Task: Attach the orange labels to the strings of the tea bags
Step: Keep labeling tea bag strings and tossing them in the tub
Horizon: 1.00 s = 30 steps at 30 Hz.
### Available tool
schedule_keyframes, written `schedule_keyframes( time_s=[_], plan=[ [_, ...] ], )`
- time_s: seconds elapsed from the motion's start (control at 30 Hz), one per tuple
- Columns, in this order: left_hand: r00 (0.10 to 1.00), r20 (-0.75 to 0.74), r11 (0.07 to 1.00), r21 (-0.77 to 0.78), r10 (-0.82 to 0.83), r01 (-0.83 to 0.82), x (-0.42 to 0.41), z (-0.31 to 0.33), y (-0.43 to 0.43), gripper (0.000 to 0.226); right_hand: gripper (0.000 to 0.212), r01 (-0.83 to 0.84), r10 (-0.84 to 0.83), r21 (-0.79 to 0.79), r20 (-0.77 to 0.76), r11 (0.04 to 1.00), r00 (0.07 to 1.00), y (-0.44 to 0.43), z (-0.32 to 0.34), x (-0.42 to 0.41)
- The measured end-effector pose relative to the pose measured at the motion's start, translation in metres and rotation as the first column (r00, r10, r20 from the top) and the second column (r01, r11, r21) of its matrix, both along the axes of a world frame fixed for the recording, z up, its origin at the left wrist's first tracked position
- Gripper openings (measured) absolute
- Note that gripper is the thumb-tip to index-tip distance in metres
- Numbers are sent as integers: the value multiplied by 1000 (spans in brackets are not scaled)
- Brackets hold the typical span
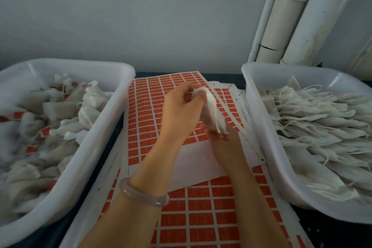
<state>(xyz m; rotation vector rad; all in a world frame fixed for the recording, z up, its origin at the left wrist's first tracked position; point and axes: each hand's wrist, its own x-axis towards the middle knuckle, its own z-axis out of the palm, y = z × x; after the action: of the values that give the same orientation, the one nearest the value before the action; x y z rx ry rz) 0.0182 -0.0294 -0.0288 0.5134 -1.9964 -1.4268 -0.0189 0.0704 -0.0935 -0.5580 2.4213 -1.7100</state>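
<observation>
My left hand (182,106) grips the top of a white tea bag (212,110) above the sheets of orange labels (149,104). The bag hangs down to the right, and its lower end meets my right hand (223,143), whose fingertips pinch at the bag's bottom where the string seems to be. Blur hides the string and any label there. A pale bangle (144,193) circles my left wrist.
A white tub (112,102) on the left holds tea bags with orange labels attached. A white tub (259,119) on the right holds plain tea bags with strings. More label sheets (201,217) lie in front. White pipes (298,16) stand at the back right.
</observation>
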Motion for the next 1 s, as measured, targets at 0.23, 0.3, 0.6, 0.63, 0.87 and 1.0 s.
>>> schedule_keyframes(
  time_s=[0.23, 0.3, 0.6, 0.63, 0.87, 1.0],
  plan=[
    [974, 116, 981, -45, 195, -191, 42, -36, -40, 7, 16, -273, 307, 563, 35, 780, 951, 2, 7, 17],
    [957, 141, 961, -145, 254, -234, 49, -48, -43, 5, 16, -215, 253, 472, -18, 855, 967, -1, 12, 20],
    [998, -26, 989, -140, 54, -57, 59, -71, -41, 16, 15, -169, 157, -38, -207, 985, 966, -20, 5, 34],
    [998, -54, 995, -104, -13, 8, 61, -71, -41, 13, 14, -183, 168, -58, -204, 981, 964, -19, 5, 33],
    [966, -87, 963, -144, -243, 229, 64, -64, -40, 28, 14, -308, 275, -147, -205, 940, 939, -13, 6, 30],
    [970, -78, 962, -172, -229, 213, 64, -62, -42, 21, 11, -348, 318, -109, -220, 931, 922, -10, 5, 25]
  ],
)
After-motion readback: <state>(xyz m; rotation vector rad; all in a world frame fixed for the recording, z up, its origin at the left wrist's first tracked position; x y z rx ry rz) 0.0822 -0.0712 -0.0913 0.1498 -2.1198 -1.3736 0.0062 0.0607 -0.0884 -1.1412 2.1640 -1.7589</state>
